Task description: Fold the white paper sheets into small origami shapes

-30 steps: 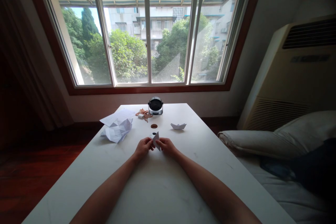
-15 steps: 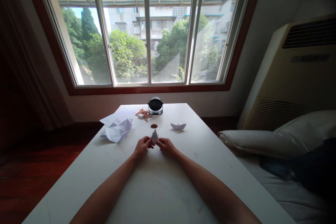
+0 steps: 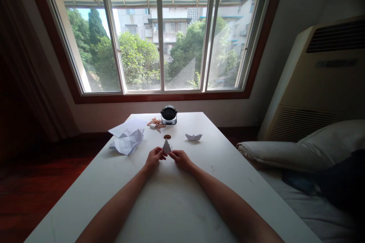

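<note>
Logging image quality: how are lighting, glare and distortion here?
Head view: bright window, dark right side; head view: pale triangle, likely glare, on one pane; head view: wide-angle stretch seemingly tilts the air conditioner; head view: held paper, creases too small to judge.

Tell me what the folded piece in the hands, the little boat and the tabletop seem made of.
Folded piece: likely matte white paper, from its crisp edges. Little boat: likely matte paper too, folded to sharp points. Tabletop: smooth and whitish with a soft sheen; laminate or painted board, perhaps.
</note>
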{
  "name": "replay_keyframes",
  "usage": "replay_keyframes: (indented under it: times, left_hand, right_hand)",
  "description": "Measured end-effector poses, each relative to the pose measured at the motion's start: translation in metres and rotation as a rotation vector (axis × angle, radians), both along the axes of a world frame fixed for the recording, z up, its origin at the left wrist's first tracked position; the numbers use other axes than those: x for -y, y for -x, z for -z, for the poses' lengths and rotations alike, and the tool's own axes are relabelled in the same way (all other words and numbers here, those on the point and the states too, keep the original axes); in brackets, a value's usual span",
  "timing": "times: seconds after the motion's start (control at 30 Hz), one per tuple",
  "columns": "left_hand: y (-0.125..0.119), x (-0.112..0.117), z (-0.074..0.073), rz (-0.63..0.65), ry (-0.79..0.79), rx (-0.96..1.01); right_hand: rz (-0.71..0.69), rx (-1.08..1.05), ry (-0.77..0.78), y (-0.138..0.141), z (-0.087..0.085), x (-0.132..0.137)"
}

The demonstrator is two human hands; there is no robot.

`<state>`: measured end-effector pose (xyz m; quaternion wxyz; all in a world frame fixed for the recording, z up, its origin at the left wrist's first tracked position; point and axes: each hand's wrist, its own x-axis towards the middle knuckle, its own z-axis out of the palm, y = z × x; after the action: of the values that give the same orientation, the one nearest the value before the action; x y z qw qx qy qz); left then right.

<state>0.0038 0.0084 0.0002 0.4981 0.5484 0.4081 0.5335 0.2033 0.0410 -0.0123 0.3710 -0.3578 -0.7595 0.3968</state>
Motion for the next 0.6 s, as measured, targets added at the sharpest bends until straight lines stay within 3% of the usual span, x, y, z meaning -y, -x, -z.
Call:
replay_keyframes:
  times: [0.6]
  left_hand:
    - [-0.0014,-0.0013,0.0035,-0.033,-0.019,0.009]
  right_hand:
    - [0.030,0.033,-0.045,-0.0003,-0.0003,0.0010]
